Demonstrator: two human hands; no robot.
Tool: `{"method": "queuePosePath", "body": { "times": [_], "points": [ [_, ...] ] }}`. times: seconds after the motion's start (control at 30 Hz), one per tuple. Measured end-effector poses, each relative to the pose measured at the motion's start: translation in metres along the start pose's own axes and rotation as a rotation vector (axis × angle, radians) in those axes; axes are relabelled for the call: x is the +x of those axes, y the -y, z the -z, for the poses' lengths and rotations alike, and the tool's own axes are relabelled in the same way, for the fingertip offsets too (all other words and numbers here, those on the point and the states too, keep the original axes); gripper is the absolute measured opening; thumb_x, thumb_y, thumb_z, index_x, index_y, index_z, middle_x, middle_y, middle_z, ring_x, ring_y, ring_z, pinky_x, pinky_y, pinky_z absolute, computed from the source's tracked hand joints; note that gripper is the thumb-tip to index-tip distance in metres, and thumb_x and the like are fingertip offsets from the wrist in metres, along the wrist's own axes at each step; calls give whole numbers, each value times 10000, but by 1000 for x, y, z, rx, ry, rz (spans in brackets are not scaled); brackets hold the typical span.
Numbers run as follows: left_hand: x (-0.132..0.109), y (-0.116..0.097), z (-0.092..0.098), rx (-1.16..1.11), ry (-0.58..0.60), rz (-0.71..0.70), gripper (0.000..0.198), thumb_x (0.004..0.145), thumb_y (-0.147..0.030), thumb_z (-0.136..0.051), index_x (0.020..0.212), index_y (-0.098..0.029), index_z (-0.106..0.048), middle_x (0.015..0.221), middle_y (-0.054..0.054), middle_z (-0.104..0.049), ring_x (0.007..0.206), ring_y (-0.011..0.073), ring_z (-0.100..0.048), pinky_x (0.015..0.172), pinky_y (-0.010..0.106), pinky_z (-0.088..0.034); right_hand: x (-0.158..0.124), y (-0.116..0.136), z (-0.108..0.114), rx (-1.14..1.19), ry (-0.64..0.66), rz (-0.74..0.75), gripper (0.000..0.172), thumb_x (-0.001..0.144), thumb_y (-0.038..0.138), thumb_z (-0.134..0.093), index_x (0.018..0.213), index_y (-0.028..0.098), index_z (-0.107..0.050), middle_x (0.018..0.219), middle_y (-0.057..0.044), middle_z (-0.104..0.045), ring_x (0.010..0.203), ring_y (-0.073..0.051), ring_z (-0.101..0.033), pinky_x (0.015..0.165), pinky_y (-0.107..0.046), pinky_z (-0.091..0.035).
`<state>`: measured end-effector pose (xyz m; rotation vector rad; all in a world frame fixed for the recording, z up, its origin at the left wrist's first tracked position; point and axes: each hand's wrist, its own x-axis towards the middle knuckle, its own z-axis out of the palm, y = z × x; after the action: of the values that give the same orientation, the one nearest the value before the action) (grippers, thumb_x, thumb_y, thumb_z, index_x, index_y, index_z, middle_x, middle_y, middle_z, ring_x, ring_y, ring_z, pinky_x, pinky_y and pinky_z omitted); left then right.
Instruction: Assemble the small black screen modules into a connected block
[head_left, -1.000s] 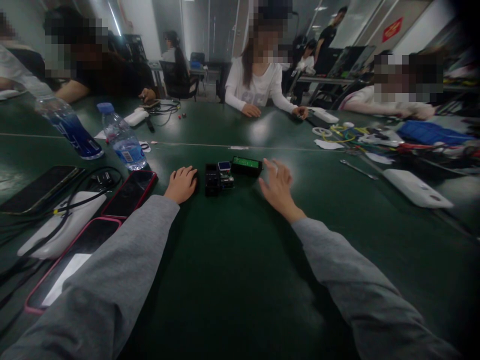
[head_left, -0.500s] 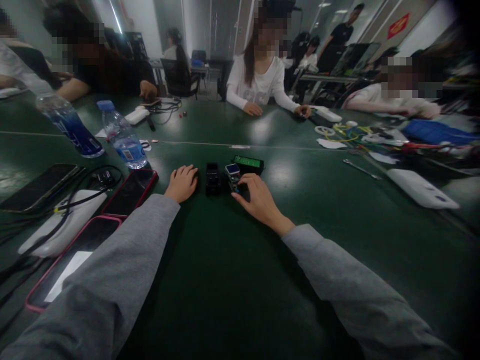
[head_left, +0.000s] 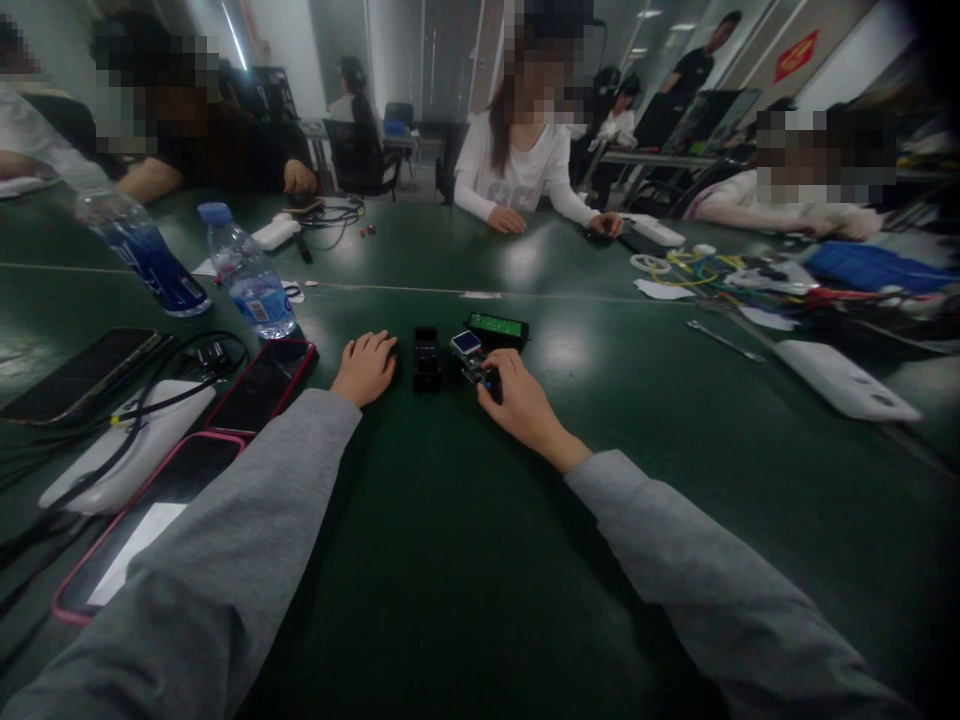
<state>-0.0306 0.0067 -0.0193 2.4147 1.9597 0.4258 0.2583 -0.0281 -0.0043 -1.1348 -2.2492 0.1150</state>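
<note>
My left hand (head_left: 365,368) lies flat on the dark green table (head_left: 420,560), its fingers stretched out and holding nothing. Just to its right stands a small black device casing (head_left: 427,358), apart from the fingertips. Thumb and fingers of my right hand (head_left: 516,388) pinch the right end of a small circuit board with a display screen (head_left: 466,347). That board is tilted, and the fingers cover part of it. Behind it lies a black case with a green circuit board (head_left: 496,328) inside.
Left are two water bottles (head_left: 259,300), phones (head_left: 261,385), a white power bank (head_left: 124,450) and black cables. On the right lie a wrench (head_left: 725,341), another white device (head_left: 846,380) and tangled wires (head_left: 701,262). Several people sit across the table.
My right hand has closed on the circuit board with the screen, whose lower end has swung to the right. My left hand and the black casing stay in place.
</note>
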Motion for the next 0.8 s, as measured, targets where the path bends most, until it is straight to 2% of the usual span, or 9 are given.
{"method": "queuePosePath", "body": {
  "times": [0.1,0.23,0.37,0.5,0.57,0.63,0.73,0.8],
  "points": [
    [0,0,0,3,-4,-5,455,997,-317,-344,1414,-180,-465,1526,96,-434,1411,298,-366,1166,554,-296,-1,-2,-3,-11,-30,-8,293,876,222,-517,1151,157,-441,1209,-173,-485,1044,-297,-579,828,-438,-547],
    [0,1,-1,3,-6,-2,455,996,-317,-347,1415,-182,-463,1526,95,-435,1411,295,-368,1164,553,-300,-2,-6,-4,8,-31,-75,475,920,366,-555,1307,142,-396,1261,-185,-514,1053,-320,-597,846,-478,-552],
    [0,2,-2,11,-4,-6,455,994,-312,-353,1417,-181,-461,1529,97,-432,1409,293,-371,1168,550,-295,-1,-9,-3,49,-3,-117,423,970,379,-500,1334,169,-451,1242,-140,-584,1093,-311,-604,922,-506,-531],
    [1,2,-3,2,-12,-3,450,995,-315,-352,1414,-194,-465,1525,98,-438,1409,295,-374,1162,563,-296,-11,0,7,74,30,-150,426,974,367,-495,1356,180,-459,1256,-135,-576,1097,-302,-603,934,-515,-530],
    [1,2,-3,-5,-15,2,446,995,-319,-356,1411,-204,-470,1522,94,-443,1407,295,-379,1159,560,-301,-30,6,19,78,83,-168,447,987,377,-478,1392,195,-429,1270,-131,-564,1101,-298,-597,939,-518,-529],
    [0,2,-4,-5,-22,3,449,997,-322,-353,1413,-200,-469,1522,93,-443,1406,294,-380,1160,551,-305,-62,4,39,66,156,-173,467,999,401,-458,1432,238,-393,1303,-117,-543,1121,-298,-584,956,-526,-519],
    [0,2,-3,0,-21,2,454,1000,-325,-345,1417,-190,-465,1528,92,-435,1410,292,-375,1166,539,-302,-125,-19,82,19,211,-200,475,1004,431,-438,1460,322,-364,1358,-99,-505,1172,-310,-556,992,-547,-496],
    [-1,2,-3,0,-15,1,456,1001,-327,-342,1418,-188,-465,1530,88,-434,1411,290,-373,1170,536,-299,-166,-43,113,-35,153,-249,487,993,454,-435,1467,380,-353,1341,-113,-509,1179,-336,-552,987,-579,-485]
  ]
}}
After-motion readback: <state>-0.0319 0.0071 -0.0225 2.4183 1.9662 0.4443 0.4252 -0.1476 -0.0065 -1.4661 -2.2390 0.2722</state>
